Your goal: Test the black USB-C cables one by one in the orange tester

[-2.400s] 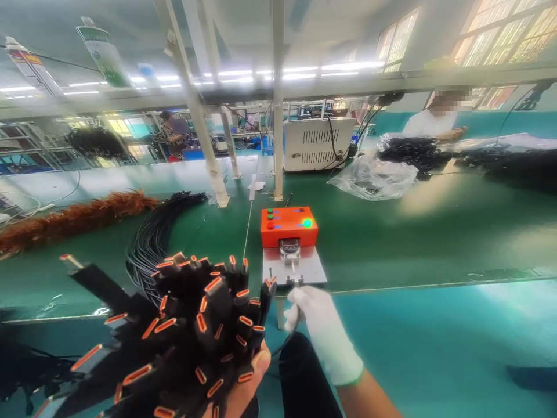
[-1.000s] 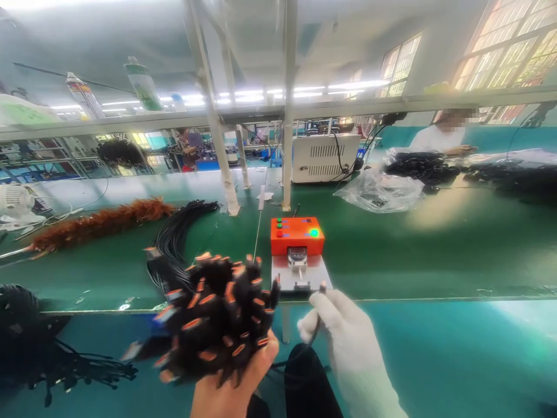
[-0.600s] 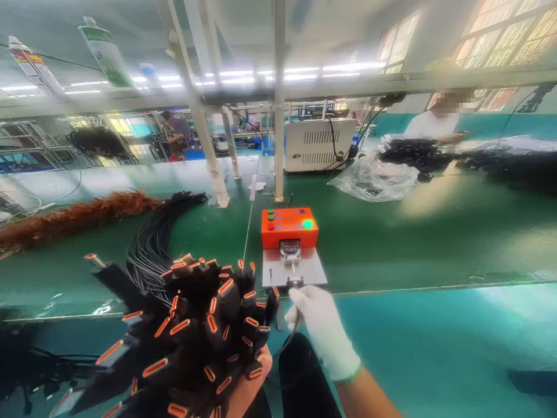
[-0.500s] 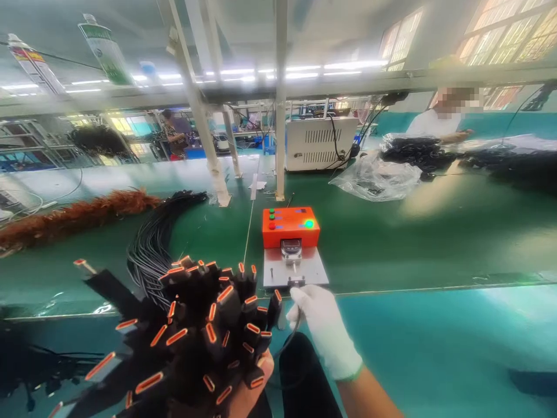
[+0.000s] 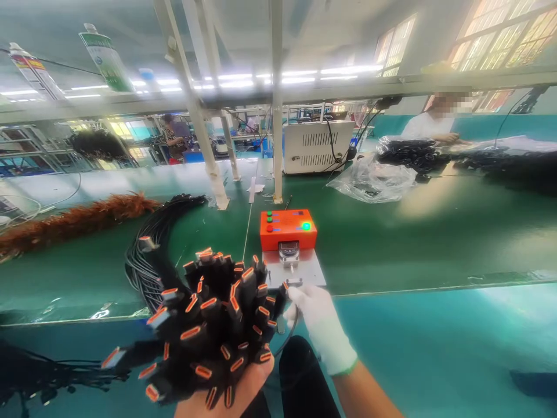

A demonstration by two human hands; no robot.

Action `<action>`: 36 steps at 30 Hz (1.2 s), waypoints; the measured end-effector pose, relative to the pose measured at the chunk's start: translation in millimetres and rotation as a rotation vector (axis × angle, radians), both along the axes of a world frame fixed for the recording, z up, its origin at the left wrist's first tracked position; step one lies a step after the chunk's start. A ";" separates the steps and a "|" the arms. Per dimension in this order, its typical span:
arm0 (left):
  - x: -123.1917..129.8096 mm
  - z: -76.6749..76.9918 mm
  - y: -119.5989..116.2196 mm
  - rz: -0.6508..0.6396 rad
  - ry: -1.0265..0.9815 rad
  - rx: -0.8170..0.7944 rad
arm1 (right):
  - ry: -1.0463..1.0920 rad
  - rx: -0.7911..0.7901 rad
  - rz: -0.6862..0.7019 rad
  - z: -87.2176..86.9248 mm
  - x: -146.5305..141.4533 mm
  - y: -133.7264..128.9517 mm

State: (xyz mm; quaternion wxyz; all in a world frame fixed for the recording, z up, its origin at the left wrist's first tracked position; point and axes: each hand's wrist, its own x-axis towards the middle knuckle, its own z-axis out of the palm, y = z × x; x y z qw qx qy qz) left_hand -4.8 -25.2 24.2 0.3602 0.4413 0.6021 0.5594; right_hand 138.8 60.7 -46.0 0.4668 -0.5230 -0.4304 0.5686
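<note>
A thick bunch of black cables [image 5: 217, 325] with orange-lined metal connector ends fills the lower left, and my bare left hand [image 5: 243, 386] is wrapped round it from below. My right hand [image 5: 319, 325], in a white glove, pinches one black cable [image 5: 290, 332] near its connector, just right of the bunch. Directly beyond the gloved fingertips is a metal plate [image 5: 315, 273] carrying a small gauge [image 5: 289, 251]. Behind the gauge stands an orange box [image 5: 287, 229] with a lit green light and small buttons.
On the green table [image 5: 391, 249] lie black cables [image 5: 150, 261] and a reddish-brown bundle [image 5: 78, 223] at left. A metal cabinet [image 5: 319, 148], a plastic bag [image 5: 374, 180] and black cable piles [image 5: 409, 154] stand farther back. A person [image 5: 429, 125] in white sits back right; another [image 5: 174, 139] stands back left.
The bunch in my left hand has turned and shifted, its connectors now pointing differently. My right fingers and the held cable have drawn back slightly left from the metal plate, closer to the bunch.
</note>
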 end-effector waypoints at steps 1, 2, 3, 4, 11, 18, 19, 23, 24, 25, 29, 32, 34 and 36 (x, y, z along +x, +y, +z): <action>0.9 3.4 0.8 -0.013 -0.005 -0.003 | -0.028 0.003 0.031 -1.4 1.3 -2.4; 1.2 6.7 1.5 -0.038 -0.017 -0.012 | -0.078 -0.008 0.079 -3.7 3.2 -5.8; 1.1 9.7 2.3 -0.072 -0.039 -0.030 | -0.187 -0.038 0.134 -6.6 5.8 -10.0; 0.5 12.2 3.1 -0.111 -0.065 -0.053 | -0.337 -0.078 0.189 -9.5 9.2 -15.0; -5.0 12.7 8.1 -0.342 -0.151 -0.008 | -0.891 0.105 0.000 24.8 34.8 -49.2; 6.9 16.4 11.3 -0.427 -0.232 -0.018 | 0.051 0.459 0.212 70.9 2.7 -60.8; 7.2 16.5 11.5 -0.405 -0.236 -0.010 | 0.098 0.433 0.152 68.5 -2.0 -61.6; 2.1 14.1 9.5 -0.222 -0.194 0.032 | 0.346 0.255 -0.065 55.9 -9.7 -61.9; 0.2 13.2 8.0 -0.190 -0.174 0.029 | 0.401 0.196 -0.101 53.1 -9.2 -60.3; -1.4 12.2 6.2 -0.166 -0.158 0.018 | 0.419 0.137 -0.127 50.0 -8.0 -57.8; -2.9 8.0 -1.7 -0.062 -0.142 -0.048 | 0.142 0.012 -0.147 32.9 -0.7 -41.3; -1.2 5.7 -4.5 -0.021 -0.133 -0.053 | 0.010 -0.007 -0.103 17.8 2.3 -27.8; -0.8 4.8 -4.7 -0.016 -0.125 -0.058 | 0.007 -0.017 -0.080 9.8 2.2 -21.0; -1.5 4.0 -4.5 -0.016 -0.108 -0.052 | 0.012 -0.035 -0.071 4.3 1.1 -16.5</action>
